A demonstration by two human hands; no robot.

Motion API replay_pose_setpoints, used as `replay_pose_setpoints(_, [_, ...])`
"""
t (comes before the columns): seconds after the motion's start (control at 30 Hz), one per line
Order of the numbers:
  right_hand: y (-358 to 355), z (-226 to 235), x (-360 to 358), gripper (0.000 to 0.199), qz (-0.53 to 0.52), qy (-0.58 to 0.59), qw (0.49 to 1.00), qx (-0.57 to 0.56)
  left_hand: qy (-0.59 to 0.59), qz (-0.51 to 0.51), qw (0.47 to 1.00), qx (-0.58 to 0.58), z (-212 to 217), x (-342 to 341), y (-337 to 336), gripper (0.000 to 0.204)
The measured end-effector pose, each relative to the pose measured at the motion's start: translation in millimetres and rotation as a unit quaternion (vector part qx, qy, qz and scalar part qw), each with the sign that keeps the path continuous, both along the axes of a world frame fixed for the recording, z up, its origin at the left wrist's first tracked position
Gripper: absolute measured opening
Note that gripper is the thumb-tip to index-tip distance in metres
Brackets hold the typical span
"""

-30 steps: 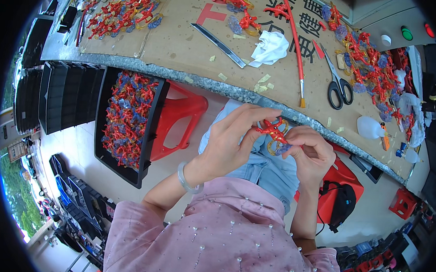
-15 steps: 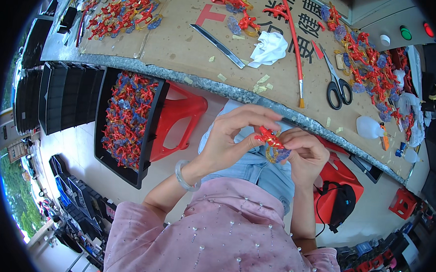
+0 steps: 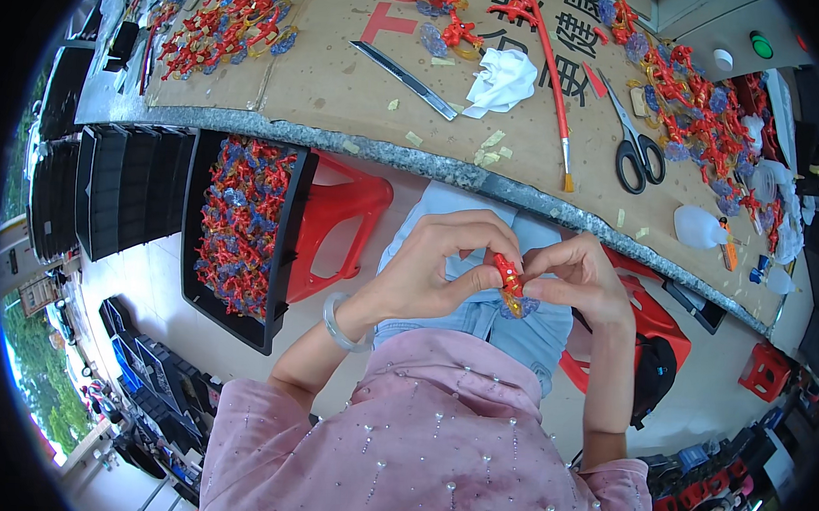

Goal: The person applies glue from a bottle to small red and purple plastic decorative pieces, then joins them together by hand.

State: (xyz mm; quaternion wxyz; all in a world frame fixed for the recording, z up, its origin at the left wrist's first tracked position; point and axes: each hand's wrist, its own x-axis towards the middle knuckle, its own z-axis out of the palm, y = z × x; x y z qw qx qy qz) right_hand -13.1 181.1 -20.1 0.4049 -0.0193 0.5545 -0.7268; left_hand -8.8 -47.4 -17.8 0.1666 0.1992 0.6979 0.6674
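Over my lap I hold a small plastic figurine (image 3: 509, 276), red at the top with amber-yellow and a translucent purple-blue part below. My left hand (image 3: 455, 262), with a pale bangle (image 3: 341, 322) on its wrist, pinches its red upper part between thumb and fingers. On the other side my right hand (image 3: 580, 279) is closed, thumb and fingertips pressed at the figurine's edge. Part of it is hidden by my fingers, and fine details are too small to tell.
Cardboard (image 3: 316, 82) covers the stone-edged table ahead. On it lie a box cutter (image 3: 403, 79), crumpled tissue (image 3: 503, 81), red paintbrush (image 3: 554, 79), scissors (image 3: 635, 151), squeeze bottle (image 3: 699, 227) and piles of figurines (image 3: 223, 33). A black crate (image 3: 282, 250) full of figurines stands left, beside a red stool (image 3: 338, 220).
The figurine has turned in my fingers, its red end now upright and narrow. My right hand has shifted its grip, with the elbow swung outward to the right.
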Motion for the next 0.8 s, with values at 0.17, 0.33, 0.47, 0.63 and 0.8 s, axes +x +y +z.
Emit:
replay_pose_setpoints(0.17, [-1.5,6.8,-13.5,0.013,0.084,0.05,0.995,0.013,0.016,-0.013,0.998,0.054,-10.6,2.5,1.2,0.009])
replay_pose_setpoints(0.33, [-5.7,11.1,-12.4,0.008,0.05,0.051,0.997,0.024,-0.108,0.009,0.988,0.109,-11.9,8.1,2.4,0.008])
replay_pose_setpoints(0.47, [-9.5,13.1,-5.5,0.007,0.021,0.051,0.998,0.031,-0.136,0.027,0.98,0.142,-9.8,12.4,2.3,0.018])
replay_pose_setpoints(0.63, [-11.0,19.5,0.0,0.005,-0.017,0.068,0.997,0.03,-0.063,0.037,0.994,0.079,-11.7,17.0,1.4,0.015])
replay_pose_setpoints(0.8, [-9.0,25.6,0.3,0.005,-0.019,0.066,0.996,0.051,-0.055,0.047,0.995,0.065,-8.9,18.6,6.3,0.017])
